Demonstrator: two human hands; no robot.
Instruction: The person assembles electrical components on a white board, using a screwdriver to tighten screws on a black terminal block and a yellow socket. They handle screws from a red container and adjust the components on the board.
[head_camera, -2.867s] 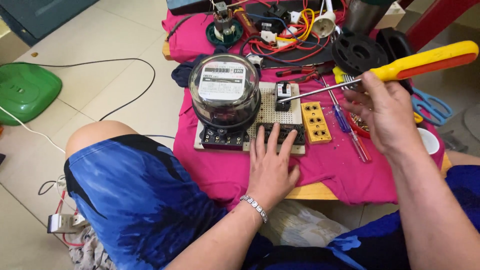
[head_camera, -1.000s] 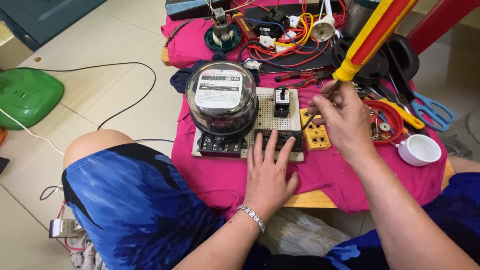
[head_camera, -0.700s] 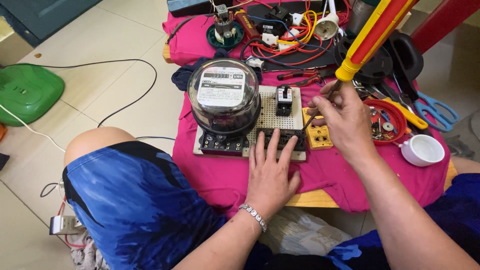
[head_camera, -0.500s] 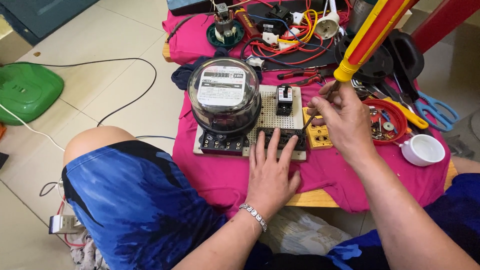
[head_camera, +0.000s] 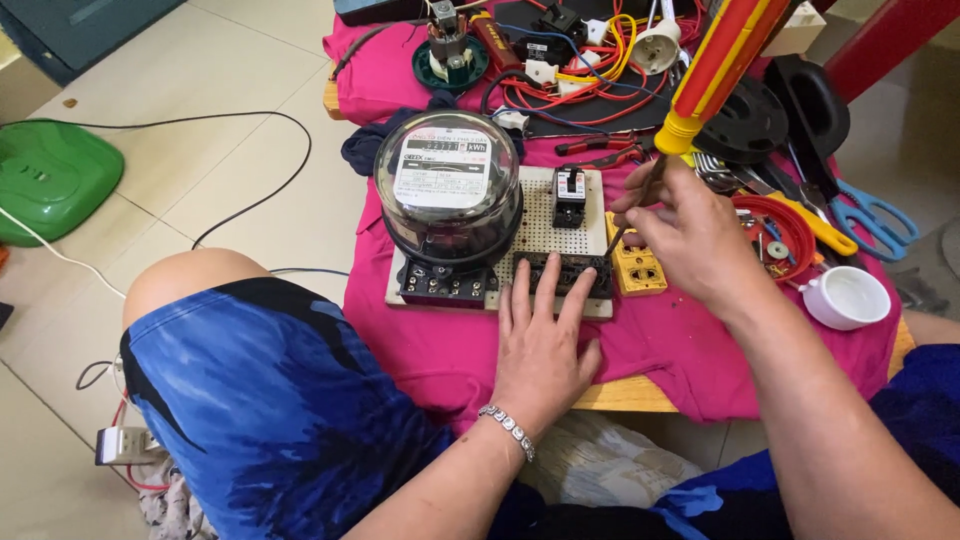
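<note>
Perforated board (head_camera: 535, 215) on cloth-covered table (head_camera: 440, 345), electricity meter (head_camera: 448, 196) on board's left half, small breaker (head_camera: 569, 183) to meter's right, terminal block (head_camera: 560, 272) at board's front edge under left hand (head_camera: 541, 345), socket plate (head_camera: 640, 265) just right of board, screwdriver (head_camera: 700, 85) held in right hand (head_camera: 690, 235) above socket plate, cup (head_camera: 846, 297) further right, scissors (head_camera: 872, 213) behind cup, wire bundle (head_camera: 590, 75) behind board.

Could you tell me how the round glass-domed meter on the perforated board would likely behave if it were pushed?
The meter looks heavy for its size, so it would probably resist a light push. Its glass dome seems fragile and likely slippery. Standing tall on the perforated board, which the left hand presses flat, it might tip rather than slide.
</note>
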